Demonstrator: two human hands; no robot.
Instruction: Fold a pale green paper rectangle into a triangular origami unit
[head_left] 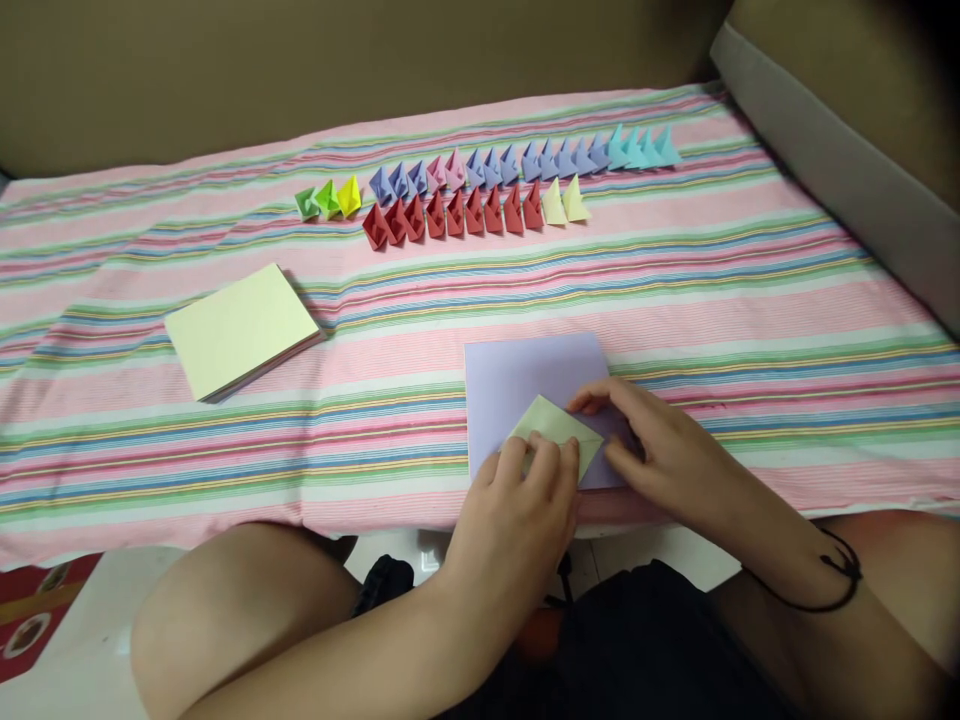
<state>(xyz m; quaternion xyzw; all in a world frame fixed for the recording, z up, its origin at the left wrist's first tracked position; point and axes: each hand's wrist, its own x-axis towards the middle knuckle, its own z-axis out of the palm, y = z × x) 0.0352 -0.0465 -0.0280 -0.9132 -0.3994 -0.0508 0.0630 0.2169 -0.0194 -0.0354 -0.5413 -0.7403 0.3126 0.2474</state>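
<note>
A pale yellow folded paper (pixel 545 416), diamond-shaped with a crease towards its right corner, lies on a lavender square (pixel 517 375) that looks like a stack of paper. My left hand (pixel 517 520) presses the folded paper down with bent fingers, covering its lower left part. To the right, my right hand (pixel 652 440) has its thumb and fingers apart around the paper's right corner. Its index finger is close to the upper right edge, and whether it touches cannot be made out.
Small folded paper shapes stand in two rows at the back, including red ones (pixel 454 215), light blue ones (pixel 634 150) and a yellow one (pixel 349 196). A pale yellow paper stack (pixel 240 330) lies at left on the striped cloth (pixel 390 370). A grey-edged backrest (pixel 840 170) borders the right.
</note>
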